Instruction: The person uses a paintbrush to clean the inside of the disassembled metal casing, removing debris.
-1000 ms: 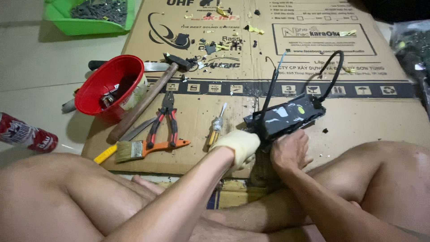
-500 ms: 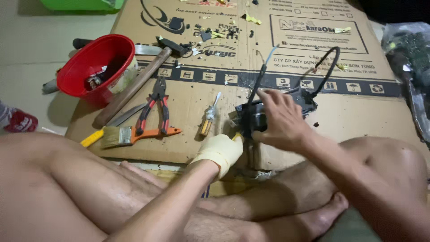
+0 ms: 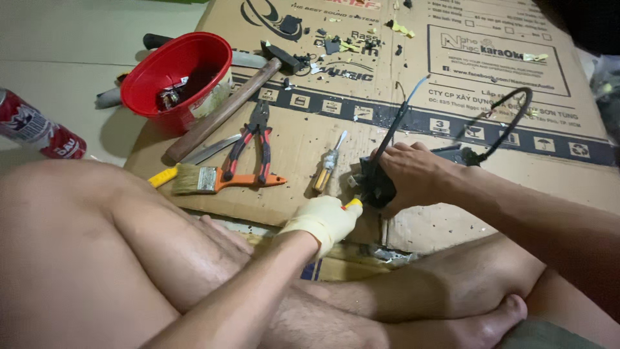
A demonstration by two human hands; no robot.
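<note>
My right hand [image 3: 413, 174] is bare and grips a small black electronic box [image 3: 376, 186], held tipped up on its edge on the cardboard sheet [image 3: 452, 213]. A thin black wire [image 3: 394, 126] rises from the box, and a looped black cable [image 3: 510, 119] lies just behind my hand. My left hand [image 3: 323, 220] wears a pale yellow glove and is closed around a yellow-handled tool [image 3: 352, 203]. The tool's end meets the lower left side of the box. Its tip is hidden.
On the cardboard to the left lie a small screwdriver [image 3: 329, 161], red-handled pliers [image 3: 252, 139], an orange-handled paintbrush [image 3: 213, 179] and a wooden-handled hammer [image 3: 239, 97]. A red bowl [image 3: 177, 71] holds small parts. A red can [image 3: 39, 129] lies at far left. My bare legs fill the foreground.
The black box lay flat a second ago. My right hand closed over it and stood it on edge, while my gloved left hand stayed at its near side with the yellow tool.
</note>
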